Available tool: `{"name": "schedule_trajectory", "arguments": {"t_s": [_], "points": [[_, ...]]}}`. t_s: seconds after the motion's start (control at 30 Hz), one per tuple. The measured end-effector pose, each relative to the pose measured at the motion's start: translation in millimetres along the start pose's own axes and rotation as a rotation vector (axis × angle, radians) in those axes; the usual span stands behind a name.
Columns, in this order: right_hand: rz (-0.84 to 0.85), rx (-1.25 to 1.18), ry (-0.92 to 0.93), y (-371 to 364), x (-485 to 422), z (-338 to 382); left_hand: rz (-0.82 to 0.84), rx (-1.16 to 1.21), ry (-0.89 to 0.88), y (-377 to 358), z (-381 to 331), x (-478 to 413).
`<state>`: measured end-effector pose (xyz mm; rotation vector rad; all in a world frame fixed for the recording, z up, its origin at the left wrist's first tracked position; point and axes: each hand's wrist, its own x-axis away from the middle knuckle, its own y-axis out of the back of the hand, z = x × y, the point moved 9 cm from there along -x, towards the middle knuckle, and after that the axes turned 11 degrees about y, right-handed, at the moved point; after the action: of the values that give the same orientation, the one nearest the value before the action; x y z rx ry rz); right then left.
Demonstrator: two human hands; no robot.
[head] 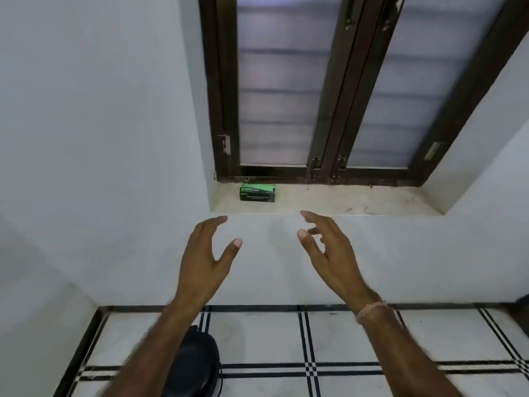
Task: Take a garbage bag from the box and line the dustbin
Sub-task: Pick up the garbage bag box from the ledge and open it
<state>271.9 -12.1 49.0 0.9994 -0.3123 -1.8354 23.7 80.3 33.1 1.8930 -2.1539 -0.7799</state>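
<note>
Stone windowsill (pixel 329 200) | green box (pixel 257 192) at left end | hands spread, empty: left hand (pixel 206 259), right hand (pixel 329 253)

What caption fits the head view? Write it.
Open left hand and right hand raised toward the green box on the windowsill, dustbin below.

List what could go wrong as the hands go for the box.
1. The box sits far back on the sill by the window frame; the open left hand and right hand could push it into the corner rather than lift it.
2. The dustbin stands on the floor, partly hidden under the left forearm; a step forward might knock it.
</note>
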Motion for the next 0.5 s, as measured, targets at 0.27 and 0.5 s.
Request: {"name": "schedule_trajectory", "arguments": {"t_s": [0.27,0.5], "points": [[0.115,0.028,-0.172,-64,-83,-132,0.039,-0.125,0.141,-89,45,-120],[0.326,-0.054,-0.244,-129,-162,-235,0.066,-0.298,0.288,-147,90,-208]]}}
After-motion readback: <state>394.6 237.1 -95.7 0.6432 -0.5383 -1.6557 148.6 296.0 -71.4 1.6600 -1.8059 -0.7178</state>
